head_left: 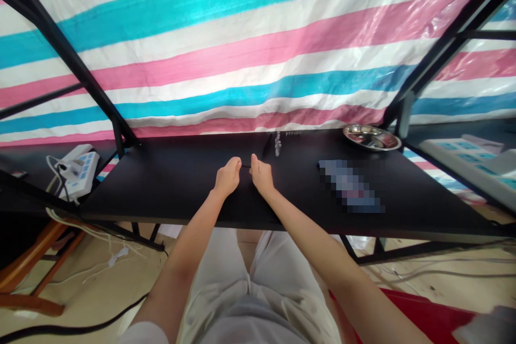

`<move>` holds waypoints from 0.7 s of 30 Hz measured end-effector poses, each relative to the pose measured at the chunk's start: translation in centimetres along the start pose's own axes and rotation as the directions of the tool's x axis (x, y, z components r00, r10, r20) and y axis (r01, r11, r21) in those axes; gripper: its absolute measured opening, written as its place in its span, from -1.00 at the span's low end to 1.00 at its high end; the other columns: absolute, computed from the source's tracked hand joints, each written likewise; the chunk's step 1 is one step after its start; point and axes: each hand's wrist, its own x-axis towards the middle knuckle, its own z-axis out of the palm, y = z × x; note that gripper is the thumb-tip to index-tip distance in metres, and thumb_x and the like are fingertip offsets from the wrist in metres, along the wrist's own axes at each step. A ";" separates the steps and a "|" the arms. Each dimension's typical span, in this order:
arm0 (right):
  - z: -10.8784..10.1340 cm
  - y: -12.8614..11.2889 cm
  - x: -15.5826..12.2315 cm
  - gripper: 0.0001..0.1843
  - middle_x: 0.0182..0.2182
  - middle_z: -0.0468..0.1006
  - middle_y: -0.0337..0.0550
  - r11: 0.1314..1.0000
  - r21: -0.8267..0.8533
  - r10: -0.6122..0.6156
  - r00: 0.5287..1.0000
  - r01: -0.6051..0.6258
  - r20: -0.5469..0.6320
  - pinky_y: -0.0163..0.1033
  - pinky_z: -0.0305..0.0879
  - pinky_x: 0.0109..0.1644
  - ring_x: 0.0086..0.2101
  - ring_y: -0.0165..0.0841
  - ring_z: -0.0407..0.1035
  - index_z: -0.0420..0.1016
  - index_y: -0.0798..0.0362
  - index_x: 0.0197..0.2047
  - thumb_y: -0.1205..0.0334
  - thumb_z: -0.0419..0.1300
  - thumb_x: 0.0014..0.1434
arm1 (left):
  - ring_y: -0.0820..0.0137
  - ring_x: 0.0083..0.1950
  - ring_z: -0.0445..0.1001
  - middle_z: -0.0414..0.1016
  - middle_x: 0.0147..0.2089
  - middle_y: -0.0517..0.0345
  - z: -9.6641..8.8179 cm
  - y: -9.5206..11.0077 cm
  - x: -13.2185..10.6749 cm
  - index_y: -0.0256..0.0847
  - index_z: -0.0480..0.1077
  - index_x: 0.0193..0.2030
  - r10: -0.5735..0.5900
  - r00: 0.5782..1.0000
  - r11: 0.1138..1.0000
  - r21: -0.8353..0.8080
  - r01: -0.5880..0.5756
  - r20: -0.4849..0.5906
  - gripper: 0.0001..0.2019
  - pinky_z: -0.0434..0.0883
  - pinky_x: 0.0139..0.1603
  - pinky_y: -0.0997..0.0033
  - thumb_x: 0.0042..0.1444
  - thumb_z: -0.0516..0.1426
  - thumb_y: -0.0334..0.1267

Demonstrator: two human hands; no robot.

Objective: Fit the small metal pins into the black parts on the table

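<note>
Above the black desk (169, 177), my left hand (228, 177) and my right hand (262, 176) are close together, fingers curled and pinched. A short, thin black strand (245, 166), looking like a cord, spans the gap between them, one end in each hand. The parts inside my fingers are hidden. Just beyond my right hand lies a slim black object (267, 146), hard to make out against the desk. Beside it is a row of small clear pieces (278, 145), with a shorter row of tiny pieces (293, 133) at the back edge.
A round metal dish (373, 140) sits at the back right. Nearer lies a pixelated blue item (350, 185). Black frame bars (76, 59) rise at both sides before a striped sheet (250, 59). A power strip (83, 174) with cables is at left; a wooden stool (36, 258) stands below.
</note>
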 end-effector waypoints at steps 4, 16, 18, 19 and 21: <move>0.1 0.0 0.0 -0.36 -0.73 0.31 -0.19 0.999 -0.019 -0.032 0.999 0.032 -0.010 -0.30 0.15 -0.45 -0.64 -0.42 0.24 0.13 0.00 -0.71 -0.18 -0.34 0.22 | 0.39 -0.30 0.40 0.40 -0.24 0.07 0.3 -0.1 0.0 -0.19 0.28 -0.17 0.008 0.999 0.999 0.049 -0.007 -0.033 -0.68 0.24 -0.31 0.45 0.28 -0.24 -0.18; 0.2 0.1 0.0 -0.33 -0.73 0.32 -0.17 0.987 -0.109 -0.119 0.993 0.118 0.001 -0.32 0.12 -0.46 -0.64 -0.44 0.24 0.14 0.02 -0.70 -0.18 -0.39 0.23 | 0.47 -0.51 0.25 0.24 -0.55 0.18 0.7 -0.7 0.4 -0.20 0.17 -0.50 -0.026 0.995 0.985 -0.175 0.009 -0.097 -0.60 0.19 -0.42 0.46 0.27 -0.25 -0.11; 0.2 0.2 0.0 -0.32 -0.72 0.34 -0.16 0.980 -0.136 -0.145 0.989 0.146 0.013 -0.32 0.11 -0.46 -0.63 -0.43 0.26 0.17 0.03 -0.69 -0.15 -0.39 0.24 | 0.48 -0.55 0.22 0.21 -0.59 0.20 0.7 -0.8 0.5 -0.20 0.14 -0.54 -0.056 0.995 0.976 -0.217 0.035 -0.088 -0.58 0.16 -0.45 0.46 0.27 -0.24 -0.08; 0.2 0.3 0.0 -0.32 -0.71 0.35 -0.15 0.976 -0.151 -0.159 0.987 0.159 0.016 -0.32 0.11 -0.46 -0.63 -0.43 0.26 0.20 0.03 -0.68 -0.14 -0.39 0.24 | 0.49 -0.56 0.20 0.19 -0.60 0.21 0.7 -0.8 0.5 -0.20 0.12 -0.56 -0.069 0.994 0.972 -0.232 0.048 -0.085 -0.57 0.15 -0.46 0.46 0.26 -0.24 -0.07; 0.1 0.4 0.0 -0.32 -0.70 0.36 -0.14 0.966 -0.182 -0.181 0.983 0.182 0.018 -0.32 0.09 -0.47 -0.62 -0.42 0.26 0.24 0.05 -0.66 -0.11 -0.38 0.25 | 0.49 -0.57 0.19 0.18 -0.62 0.22 0.7 -0.9 0.5 -0.20 0.11 -0.59 -0.089 0.993 0.964 -0.258 0.065 -0.083 -0.55 0.14 -0.47 0.46 0.25 -0.22 -0.04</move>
